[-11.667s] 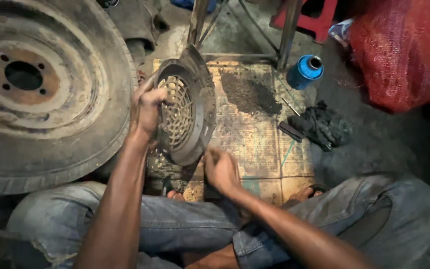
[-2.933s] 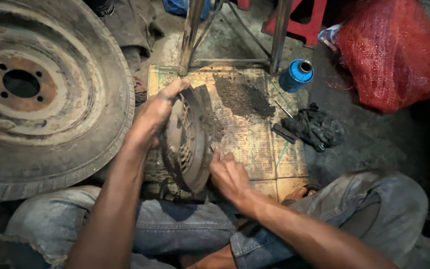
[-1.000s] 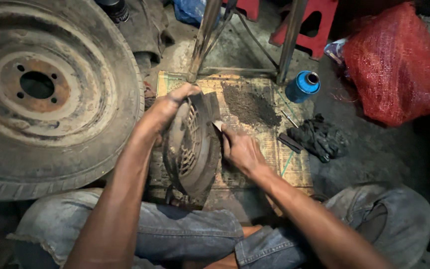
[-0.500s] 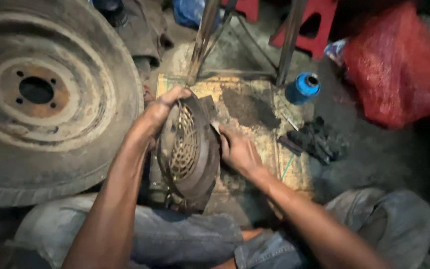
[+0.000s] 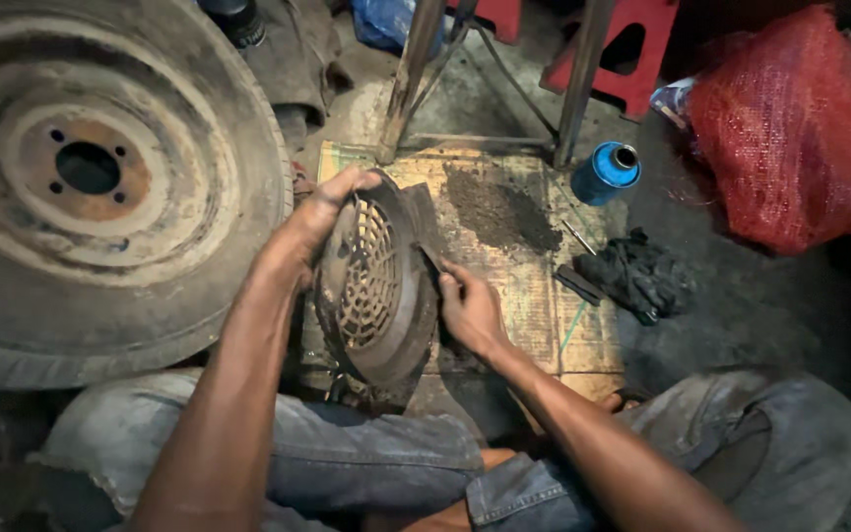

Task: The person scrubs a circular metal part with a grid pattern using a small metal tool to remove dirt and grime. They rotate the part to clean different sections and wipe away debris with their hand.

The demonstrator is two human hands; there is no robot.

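Person seated on the floor, knees apart in worn jeans, working over a sheet of cardboard (image 5: 544, 325). Round metal grille cover (image 5: 376, 281) stands on edge near the middle of the cardboard, tilted, its slotted face toward the left. Left hand (image 5: 322, 212) curled over the cover's top rim at 12 o'clock, fingers wrapped and gripping. Right hand (image 5: 467, 307) at the cover's 3 o'clock, fingers pressed together around a thin dark tool (image 5: 432, 261) whose tip lies against the rim; cannot tell what kind of tool. Risk, as I judge it: the cover balances on a narrow edge, so a hard push from the tool could roll or tip it, and a slip of the tip could run toward the gripping fingers. Loose dark grit (image 5: 499, 207) heaped at 1 o'clock could scatter if the cover drops. Cover looks like pressed steel, dished, grimy, with rust-brown patches and a lattice of small slots. At 9 o'clock a big worn tyre on a rusty wheel (image 5: 100, 187), close to the left forearm. Blue plastic spool (image 5: 605, 172) at 2 o'clock, a crumpled black rag (image 5: 637, 276) at 3 o'clock, a red mesh sack (image 5: 800, 128) beyond.
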